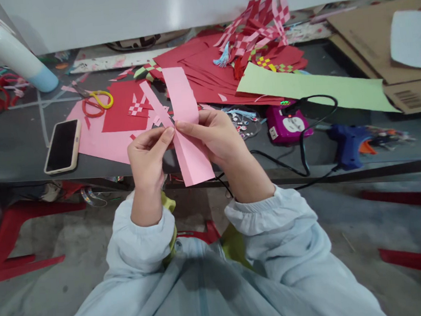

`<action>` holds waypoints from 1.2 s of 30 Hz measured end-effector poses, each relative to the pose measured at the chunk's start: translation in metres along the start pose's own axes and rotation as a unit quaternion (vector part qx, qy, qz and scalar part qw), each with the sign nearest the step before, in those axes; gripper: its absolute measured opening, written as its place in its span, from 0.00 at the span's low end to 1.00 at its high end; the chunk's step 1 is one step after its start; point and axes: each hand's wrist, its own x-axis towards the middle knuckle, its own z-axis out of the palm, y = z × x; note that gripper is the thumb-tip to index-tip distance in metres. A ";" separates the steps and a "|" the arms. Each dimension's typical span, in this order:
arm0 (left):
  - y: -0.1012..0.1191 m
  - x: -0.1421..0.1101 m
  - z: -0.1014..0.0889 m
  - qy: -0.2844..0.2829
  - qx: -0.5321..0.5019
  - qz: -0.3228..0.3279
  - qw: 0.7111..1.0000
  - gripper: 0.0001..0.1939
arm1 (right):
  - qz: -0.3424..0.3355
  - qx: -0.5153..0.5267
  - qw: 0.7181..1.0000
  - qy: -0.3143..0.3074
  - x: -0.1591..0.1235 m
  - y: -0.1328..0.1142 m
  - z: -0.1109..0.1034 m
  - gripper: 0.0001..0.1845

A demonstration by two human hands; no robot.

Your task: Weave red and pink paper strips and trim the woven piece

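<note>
A long piece of pink paper [192, 162] is held up above the table's front edge, its upper part split into a narrow strip and a wider one. My left hand [149, 156] pinches the narrow strip's side between thumb and forefinger. On the wider side, my right hand [218, 135] grips the paper with its thumb in front and the fingers behind. The two thumbs almost meet where the strips part. Behind the paper lie red paper [123, 104], a larger pink sheet [100, 143] and small checkered scraps [137, 107].
Scissors [97, 103] and a phone [62, 146] lie left. Behind stand a bottle [12, 47] and a heap of woven red-and-pink strips [257, 23]. A green sheet [311, 87], purple power socket [288, 124], black cord and blue glue gun [349, 143] are right.
</note>
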 end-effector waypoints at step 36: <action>-0.003 0.004 -0.005 -0.013 -0.011 0.010 1.000 0.09 | -0.016 -0.024 0.999 0.016 -0.003 -0.004 0.002 0.18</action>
